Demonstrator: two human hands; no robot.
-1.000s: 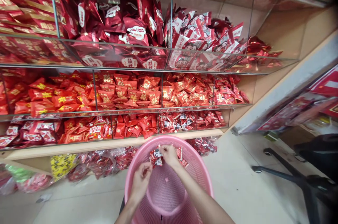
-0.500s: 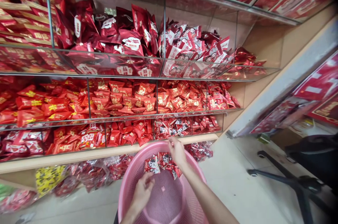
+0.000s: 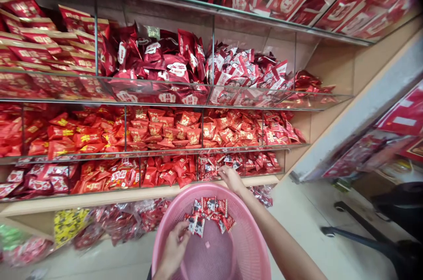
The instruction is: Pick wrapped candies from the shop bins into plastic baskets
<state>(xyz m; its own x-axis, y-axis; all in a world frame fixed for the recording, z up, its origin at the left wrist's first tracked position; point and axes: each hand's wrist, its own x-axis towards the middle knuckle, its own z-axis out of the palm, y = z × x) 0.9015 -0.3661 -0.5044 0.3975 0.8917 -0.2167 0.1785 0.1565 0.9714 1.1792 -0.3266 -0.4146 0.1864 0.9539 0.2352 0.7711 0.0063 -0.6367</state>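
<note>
A pink basket (image 3: 254, 222) stands in front of the shelves, with several red, black and white packets (image 3: 211, 210) lying inside toward its far side. My left hand (image 3: 176, 242) is over the basket's left part, fingers curled loosely and apart, beside the nearest packets. Beyond the far rim, my right hand (image 3: 231, 178) reaches to the bottom shelf bin of similar red, black and white packets (image 3: 208, 167). Its fingertips are at the bin's front edge; whether they pinch a packet is too small to tell.
Glass-divided shelves (image 3: 185, 152) hold many red packets. Plastic-bagged goods (image 3: 115, 225) and a yellow package (image 3: 70, 226) lie under the bottom shelf. At the right are a black wheeled chair base (image 3: 360, 238) and the shelf's wooden side panel (image 3: 330, 126).
My right hand has moved from above the basket's far rim to the bottom shelf bin. More of the packets in the basket show now. The camera view has shifted slightly.
</note>
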